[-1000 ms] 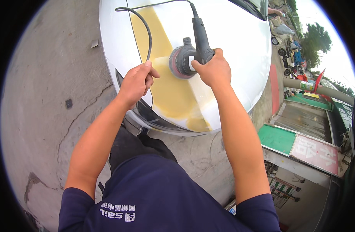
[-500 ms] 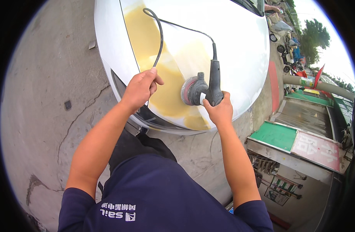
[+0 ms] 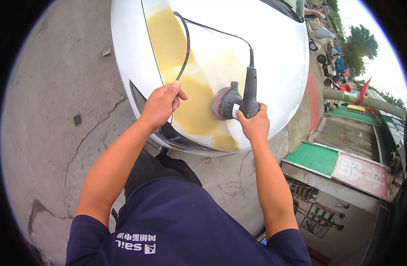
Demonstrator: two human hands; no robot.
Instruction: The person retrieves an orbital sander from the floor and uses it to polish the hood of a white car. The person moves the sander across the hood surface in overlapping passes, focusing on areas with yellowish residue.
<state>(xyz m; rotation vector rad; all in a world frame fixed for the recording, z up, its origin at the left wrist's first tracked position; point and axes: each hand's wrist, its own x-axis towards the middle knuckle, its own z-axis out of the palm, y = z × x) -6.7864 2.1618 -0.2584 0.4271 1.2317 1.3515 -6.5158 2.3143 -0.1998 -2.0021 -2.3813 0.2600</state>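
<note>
My right hand (image 3: 255,125) grips the handle of a grey power sander (image 3: 232,101), whose round pad presses against the front of a white car bonnet (image 3: 265,48). A yellow patch of filler (image 3: 185,88) runs down the bonnet beside the pad. My left hand (image 3: 161,104) is closed on the sander's black hose (image 3: 185,48), which loops up over the bonnet and back down to the tool. Both forearms reach up from the lower edge over my dark blue shirt.
Cracked grey concrete ground (image 3: 57,115) lies to the left of the car, with a small dark square set in it. To the right stand a green board (image 3: 314,157), a red-and-white sign (image 3: 361,173), a large pipe (image 3: 367,99) and parked two-wheelers (image 3: 327,57).
The sander and my right hand have moved down the bonnet toward its front edge. My left hand has shifted lower with the hose.
</note>
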